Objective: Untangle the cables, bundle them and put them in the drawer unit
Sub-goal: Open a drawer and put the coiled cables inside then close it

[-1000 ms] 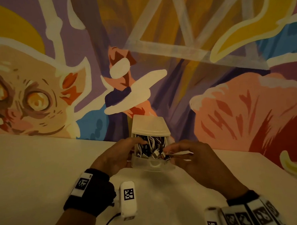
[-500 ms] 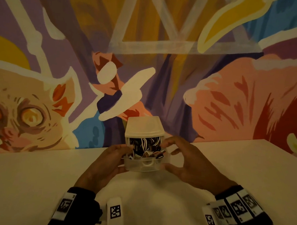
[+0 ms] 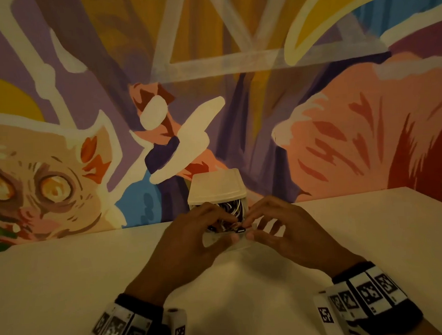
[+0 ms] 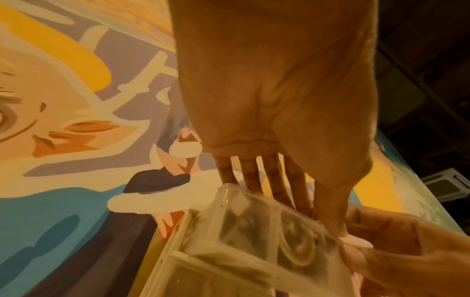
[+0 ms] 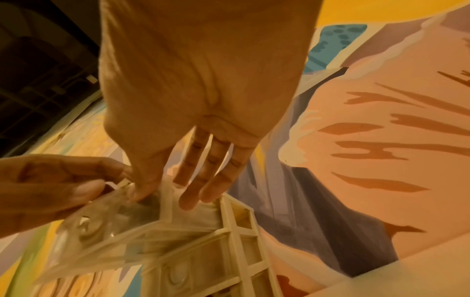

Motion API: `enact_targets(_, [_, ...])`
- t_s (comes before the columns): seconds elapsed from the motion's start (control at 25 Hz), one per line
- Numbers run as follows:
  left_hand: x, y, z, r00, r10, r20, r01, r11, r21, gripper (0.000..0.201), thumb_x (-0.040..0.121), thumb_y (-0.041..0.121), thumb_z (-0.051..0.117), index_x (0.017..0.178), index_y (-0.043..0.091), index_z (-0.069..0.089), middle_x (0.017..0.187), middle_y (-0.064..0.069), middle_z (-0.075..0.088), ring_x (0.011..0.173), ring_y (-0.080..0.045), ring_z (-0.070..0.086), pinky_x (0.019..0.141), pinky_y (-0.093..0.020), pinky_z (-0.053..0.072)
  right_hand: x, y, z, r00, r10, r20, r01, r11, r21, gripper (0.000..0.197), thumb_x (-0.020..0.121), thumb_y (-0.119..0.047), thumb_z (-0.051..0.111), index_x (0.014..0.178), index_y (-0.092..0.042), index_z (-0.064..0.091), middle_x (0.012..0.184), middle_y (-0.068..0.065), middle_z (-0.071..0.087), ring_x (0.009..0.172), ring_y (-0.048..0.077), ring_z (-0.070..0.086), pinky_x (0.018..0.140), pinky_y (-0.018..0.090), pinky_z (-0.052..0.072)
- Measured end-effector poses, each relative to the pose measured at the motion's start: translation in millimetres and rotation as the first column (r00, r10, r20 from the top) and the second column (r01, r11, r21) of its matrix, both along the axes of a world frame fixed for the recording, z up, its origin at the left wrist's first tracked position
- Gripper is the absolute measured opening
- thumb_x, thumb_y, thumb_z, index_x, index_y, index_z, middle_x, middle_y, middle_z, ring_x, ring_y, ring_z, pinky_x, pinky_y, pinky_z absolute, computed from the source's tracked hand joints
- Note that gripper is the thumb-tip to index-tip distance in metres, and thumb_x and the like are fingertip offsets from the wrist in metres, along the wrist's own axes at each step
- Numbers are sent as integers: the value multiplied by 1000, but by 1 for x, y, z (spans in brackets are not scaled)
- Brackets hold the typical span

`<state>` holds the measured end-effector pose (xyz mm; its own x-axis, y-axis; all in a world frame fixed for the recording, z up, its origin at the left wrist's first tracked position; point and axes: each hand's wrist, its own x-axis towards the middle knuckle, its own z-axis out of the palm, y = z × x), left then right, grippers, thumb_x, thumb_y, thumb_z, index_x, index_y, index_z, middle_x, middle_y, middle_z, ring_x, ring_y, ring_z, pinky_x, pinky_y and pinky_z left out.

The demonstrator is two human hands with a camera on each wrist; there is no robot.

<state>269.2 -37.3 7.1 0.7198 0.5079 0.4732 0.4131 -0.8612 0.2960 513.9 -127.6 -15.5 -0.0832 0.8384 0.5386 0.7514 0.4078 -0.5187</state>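
A small white drawer unit (image 3: pixel 217 186) stands at the table's far edge against the mural wall. Its clear top drawer (image 3: pixel 215 241) is pulled out and stuffed with black and white cables (image 3: pixel 233 208). My left hand (image 3: pixel 229 230) has its fingers over the cables inside the drawer and its thumb on the drawer's front, pinching that wall. My right hand (image 3: pixel 248 228) pinches the front rim with thumb and forefinger beside a black connector (image 3: pixel 240 230); its other fingers are spread straight. The left wrist view shows the left hand (image 4: pixel 312 211) on the drawer (image 4: pixel 254 231). The right wrist view shows the right hand (image 5: pixel 165 195) on the drawer (image 5: pixel 114 221).
The pale table (image 3: pixel 67 275) stretches wide on both sides of the unit. A painted mural wall (image 3: pixel 340 136) rises directly behind the unit. Lower drawers of the unit (image 5: pixel 241 241) are closed.
Both hands have shifted from the drawer's sides to its front and top. The left fingers now cover the cables, and the thumbs have met at the drawer's front.
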Motion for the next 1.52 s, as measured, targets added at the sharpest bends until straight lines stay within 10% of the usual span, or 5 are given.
enact_targets(0.24, [1, 22, 17, 997, 79, 14, -80, 996, 40, 34, 88, 74, 64, 105, 47, 77, 111, 28, 67, 112, 1, 50, 88, -29, 48, 9, 5, 22, 996, 0, 94, 3, 999, -38, 23, 84, -53, 85, 105, -46, 80, 128, -23, 65, 120, 6, 63, 85, 31, 59])
enact_targets(0.48, [-6, 28, 21, 999, 34, 19, -32, 994, -105, 27, 86, 60, 75, 108, 46, 81, 98, 25, 66, 91, -3, 63, 79, -35, 59, 6, 13, 39, 974, 140, 180, -116, 984, -135, 32, 90, -29, 86, 115, -45, 75, 121, -25, 69, 119, 9, 62, 83, 20, 53])
enact_targets(0.84, [-22, 29, 33, 981, -37, -193, -7, 974, -225, 54, 81, 62, 78, 132, 59, 62, 115, 38, 60, 118, 11, 47, 89, -12, 40, 7, 22, 31, 959, 167, 228, -111, 964, -241, 34, 89, -35, 84, 121, -47, 76, 125, -27, 58, 117, 6, 58, 82, 20, 53])
enact_targets(1.2, [-13, 21, 38, 935, 76, -347, -109, 991, -76, 48, 73, 80, 65, 120, 73, 59, 133, 28, 37, 123, -1, 34, 94, -23, 41, 4, 18, 40, 917, 52, 395, 13, 987, -161, 23, 84, -57, 81, 106, -52, 74, 130, -30, 52, 122, 0, 50, 85, 17, 43])
enact_targets(1.52, [-19, 24, 35, 939, 185, -289, -210, 976, -58, 56, 62, 79, 83, 114, 67, 63, 135, 30, 34, 125, 0, 35, 97, -36, 49, 1, 19, 39, 951, 154, 267, -96, 971, -218, 42, 90, -32, 83, 126, -52, 72, 126, -26, 56, 121, 1, 50, 85, 10, 43])
